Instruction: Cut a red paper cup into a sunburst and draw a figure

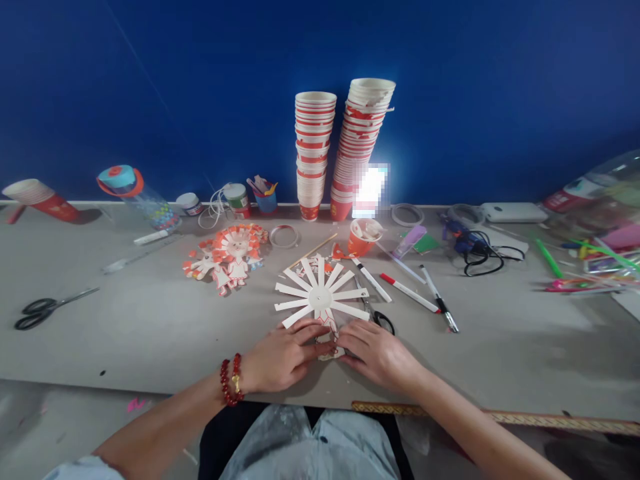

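Note:
A paper doll (325,321) lies near the table's front edge. Its body is drawn in red outline, below a round fan of white paper strips (320,297) cut from a cup. From the left, my left hand (287,350) holds the body, with fingers stretched across it. My right hand (373,348) grips the body's right side, fingers bent together and hiding part of it. Just beyond my right hand lie black-handled scissors (384,323), partly covered by the strips. Several finished-looking paper dolls (237,257) with red curled heads lie in a pile to the left.
Two tall paper cup stacks (316,157) stand against the blue wall, beside a bright phone screen (371,191). Markers (410,293) lie right of the doll. A second pair of scissors (43,310), a water bottle (143,200) and a glue gun (460,230) are farther out.

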Available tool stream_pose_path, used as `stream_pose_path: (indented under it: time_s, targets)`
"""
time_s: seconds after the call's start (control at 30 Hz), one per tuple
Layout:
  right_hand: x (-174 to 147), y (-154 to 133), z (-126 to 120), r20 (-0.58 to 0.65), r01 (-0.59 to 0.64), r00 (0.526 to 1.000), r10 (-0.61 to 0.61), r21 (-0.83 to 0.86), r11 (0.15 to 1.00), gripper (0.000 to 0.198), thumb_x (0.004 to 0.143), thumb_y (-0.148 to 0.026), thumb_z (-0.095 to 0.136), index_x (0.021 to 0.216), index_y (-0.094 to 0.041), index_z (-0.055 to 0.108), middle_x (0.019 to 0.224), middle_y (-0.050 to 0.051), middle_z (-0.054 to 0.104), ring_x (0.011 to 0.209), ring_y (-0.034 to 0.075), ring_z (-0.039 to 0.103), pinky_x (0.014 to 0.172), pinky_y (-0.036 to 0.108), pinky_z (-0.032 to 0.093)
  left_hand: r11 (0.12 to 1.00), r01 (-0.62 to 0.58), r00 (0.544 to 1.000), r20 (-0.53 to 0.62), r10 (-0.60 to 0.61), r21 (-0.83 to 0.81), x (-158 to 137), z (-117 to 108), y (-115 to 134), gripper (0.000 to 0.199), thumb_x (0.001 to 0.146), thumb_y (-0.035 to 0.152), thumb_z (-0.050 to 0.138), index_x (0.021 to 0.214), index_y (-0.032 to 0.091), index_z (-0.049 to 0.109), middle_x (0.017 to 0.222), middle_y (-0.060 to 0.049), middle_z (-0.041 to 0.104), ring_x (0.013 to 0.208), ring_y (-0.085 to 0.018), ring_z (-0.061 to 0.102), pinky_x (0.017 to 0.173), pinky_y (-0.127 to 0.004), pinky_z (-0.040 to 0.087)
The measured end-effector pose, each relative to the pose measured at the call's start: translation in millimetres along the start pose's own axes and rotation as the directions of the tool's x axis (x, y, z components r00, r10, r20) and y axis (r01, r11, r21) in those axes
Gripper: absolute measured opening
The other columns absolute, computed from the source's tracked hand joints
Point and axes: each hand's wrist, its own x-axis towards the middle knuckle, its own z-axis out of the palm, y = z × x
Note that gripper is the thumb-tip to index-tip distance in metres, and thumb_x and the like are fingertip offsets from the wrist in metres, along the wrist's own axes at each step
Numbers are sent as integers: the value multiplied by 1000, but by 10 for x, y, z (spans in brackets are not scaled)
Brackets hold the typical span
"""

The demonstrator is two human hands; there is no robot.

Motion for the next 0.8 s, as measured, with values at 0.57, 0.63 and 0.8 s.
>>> stream_pose_path:
  time_s: [0.57,0.63,0.8]
  targets:
    - [-147,-88,25,-81,71,994,-76,-61,996,23,92,-16,49,106,-18,68,103,8,73,96,21,64,85,34,53,994,-43,999,7,43,101,-55,47,27,63,94,58,42,148,26,32,156,-6,34,142,-26,29,111,-42,34]
    - [-180,-105,44,-96,53,994,-59,-59,997,24,91,-16,49,106,-18,68,105,8,73,98,21,64,86,34,53,993,-41,999,-2,41,111,-62,64,32,67,93,59,44,149,25,30,156,-7,33,142,-27,29,112,-43,32]
    - [-204,-105,73,-127,37,991,-43,-51,998,24,91,-15,50,105,-19,69,108,8,73,100,22,65,87,35,54,990,-23,1000,-1,23,141,-85,131,49,73,92,59,46,152,23,24,159,-7,28,145,-28,25,115,-45,27]
